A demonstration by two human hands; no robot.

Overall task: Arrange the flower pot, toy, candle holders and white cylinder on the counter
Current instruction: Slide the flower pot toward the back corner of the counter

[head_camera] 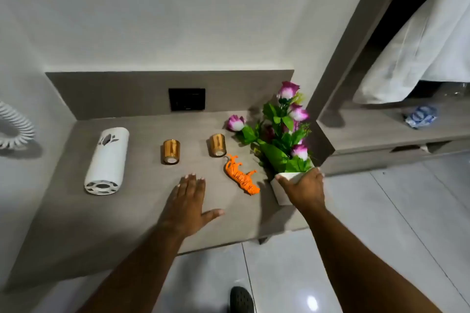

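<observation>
A white flower pot (279,192) with pink flowers and green leaves (282,140) lies tipped over at the counter's right end. My right hand (304,189) wraps around its rim. An orange toy tiger (240,176) lies on its side just left of the pot. Two gold candle holders (171,152) (218,145) lie on their sides in the middle of the counter. The white cylinder (108,161) with cut-out patterns lies on its side at the left. My left hand (188,202) rests flat, fingers spread, on the grey counter (76,231) in front of the candle holders.
A black wall socket (187,99) sits in the backsplash. A coiled white cord (15,127) hangs at the left wall. Right of a grey upright panel (338,71) is a lower shelf with a blue-white packet (421,115) and hanging white cloth (427,40). Tiled floor lies below.
</observation>
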